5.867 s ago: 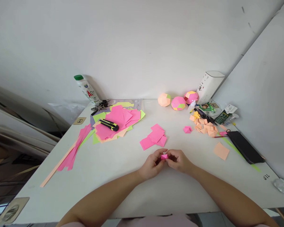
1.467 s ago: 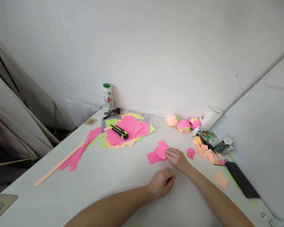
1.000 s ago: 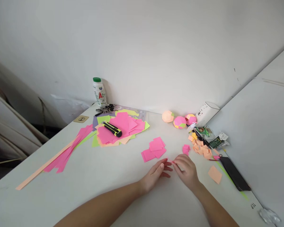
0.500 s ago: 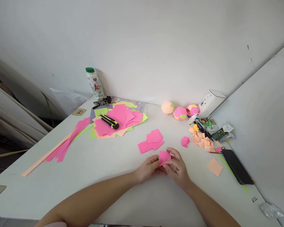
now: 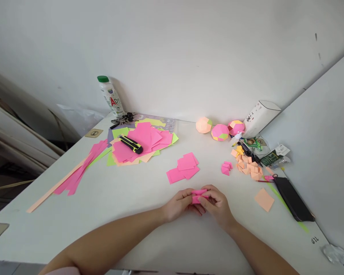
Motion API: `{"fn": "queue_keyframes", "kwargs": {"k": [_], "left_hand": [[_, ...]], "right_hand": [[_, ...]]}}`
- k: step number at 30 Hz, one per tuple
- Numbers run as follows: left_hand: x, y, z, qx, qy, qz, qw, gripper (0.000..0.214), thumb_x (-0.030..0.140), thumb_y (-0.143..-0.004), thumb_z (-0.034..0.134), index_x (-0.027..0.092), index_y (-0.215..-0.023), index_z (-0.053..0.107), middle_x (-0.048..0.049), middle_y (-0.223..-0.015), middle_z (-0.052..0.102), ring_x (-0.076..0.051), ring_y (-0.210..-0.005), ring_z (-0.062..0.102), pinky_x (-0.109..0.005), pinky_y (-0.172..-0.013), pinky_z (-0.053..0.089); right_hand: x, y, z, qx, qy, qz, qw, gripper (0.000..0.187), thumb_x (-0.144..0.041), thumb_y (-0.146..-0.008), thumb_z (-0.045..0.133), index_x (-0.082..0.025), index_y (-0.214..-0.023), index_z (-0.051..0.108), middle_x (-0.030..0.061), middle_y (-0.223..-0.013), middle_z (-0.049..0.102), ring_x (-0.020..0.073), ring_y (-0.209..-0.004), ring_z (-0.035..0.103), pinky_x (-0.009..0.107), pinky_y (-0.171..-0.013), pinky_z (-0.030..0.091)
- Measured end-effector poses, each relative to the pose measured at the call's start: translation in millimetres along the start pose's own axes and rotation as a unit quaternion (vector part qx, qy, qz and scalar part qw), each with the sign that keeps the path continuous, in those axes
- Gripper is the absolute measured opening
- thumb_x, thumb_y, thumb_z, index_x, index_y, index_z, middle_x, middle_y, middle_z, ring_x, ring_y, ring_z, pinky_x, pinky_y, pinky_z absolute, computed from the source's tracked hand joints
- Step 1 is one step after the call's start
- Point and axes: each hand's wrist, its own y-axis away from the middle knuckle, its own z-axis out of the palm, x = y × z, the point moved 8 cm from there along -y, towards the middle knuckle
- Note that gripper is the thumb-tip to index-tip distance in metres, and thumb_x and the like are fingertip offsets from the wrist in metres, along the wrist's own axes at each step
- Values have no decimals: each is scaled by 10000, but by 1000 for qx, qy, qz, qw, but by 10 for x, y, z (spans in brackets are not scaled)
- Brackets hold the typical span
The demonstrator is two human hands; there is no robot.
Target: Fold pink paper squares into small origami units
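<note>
Between both hands is a small pink paper square (image 5: pixel 199 192), bent into a fold with its two edges turned toward each other. My left hand (image 5: pixel 181 204) pinches its left side. My right hand (image 5: pixel 217 204) grips the right side, with the thumb pressing on the front flap. Just beyond the hands lie several loose pink squares (image 5: pixel 183 169), overlapping on the white table. Small folded pink pieces (image 5: pixel 226 168) sit to the right, beside a heap of folded peach pieces (image 5: pixel 249 168).
A yellow-black utility knife (image 5: pixel 131 144) rests on stacked coloured paper (image 5: pixel 145 137). Paper strips (image 5: pixel 77 172) lie at left. Along the wall stand a bottle (image 5: pixel 111 97), faceted paper balls (image 5: pixel 220 132) and a white container (image 5: pixel 260 118). At right are a peach square (image 5: pixel 264 199) and a black pouch (image 5: pixel 294 198).
The pink square, flat and facing up before, is now bent over into a fold. My right fingers have come down over its upper edge. The view has shifted slightly.
</note>
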Motion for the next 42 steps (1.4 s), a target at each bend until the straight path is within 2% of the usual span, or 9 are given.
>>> {"fn": "queue_keyframes", "kwargs": {"k": [3, 7, 11, 15, 19, 27, 32, 42], "left_hand": [[11, 23, 28, -20, -14, 16, 1000, 403, 477, -878, 451, 105, -943, 591, -112, -822, 651, -231, -788, 643, -417, -749, 491], [-11, 33, 13, 4, -69, 22, 997, 355, 440, -817, 580, 135, -991, 528, -72, -829, 632, -200, -751, 637, -384, -690, 511], [-37, 13, 2, 12, -81, 20, 996, 355, 447, -822, 567, 146, -999, 501, -49, -795, 623, -176, -705, 637, -363, -659, 519], [-47, -16, -32, 5, -65, 21, 998, 331, 445, -836, 553, 139, -949, 501, -44, -743, 625, -158, -638, 637, -321, -602, 516], [-37, -36, -53, -9, -27, 27, 999, 329, 440, -839, 555, 127, -926, 503, -54, -726, 625, -156, -589, 635, -294, -539, 509], [-26, -28, -28, -16, -43, 31, 998, 322, 436, -844, 547, 127, -926, 509, -59, -761, 622, -141, -581, 629, -267, -514, 501], [-50, -13, -4, -16, -78, 8, 997, 343, 472, -843, 525, 131, -880, 509, -49, -722, 616, -133, -555, 619, -265, -502, 494], [-70, -16, -6, -13, -91, 1, 996, 345, 481, -845, 517, 137, -865, 488, -41, -705, 619, -128, -528, 616, -266, -494, 493]], "right_hand": [[9, -5, -37, 24, 18, 2, 1000, 137, -267, -803, 628, -190, -698, 672, 47, -785, 578, 161, -683, 561, 277, -587, 482], [-36, -3, -69, 40, 57, -19, 997, 173, -245, -793, 631, -183, -633, 647, 18, -666, 544, 137, -590, 503, 257, -522, 427], [-67, 7, -48, 30, 62, -30, 997, 182, -239, -803, 617, -181, -631, 622, -4, -598, 519, 123, -541, 479, 246, -500, 416], [-14, 25, 17, -10, 15, -8, 1000, 87, -257, -834, 584, -187, -861, 628, 10, -673, 592, 126, -557, 535, 242, -504, 452], [2, 31, 46, -30, -23, 4, 999, 170, -266, -834, 591, -186, -982, 618, 12, -688, 610, 134, -581, 566, 254, -540, 490], [-26, 15, 28, -4, 9, 23, 1000, 115, -258, -859, 559, -185, -847, 648, -11, -573, 567, 118, -492, 530, 234, -463, 458], [-54, 8, -22, 24, 40, -21, 999, 117, -266, -832, 588, -186, -751, 615, 46, -758, 583, 155, -654, 560, 255, -522, 479], [-76, 15, -45, 37, 57, -13, 998, 139, -283, -836, 591, -191, -750, 649, 35, -719, 584, 145, -596, 547, 257, -487, 446]]}}
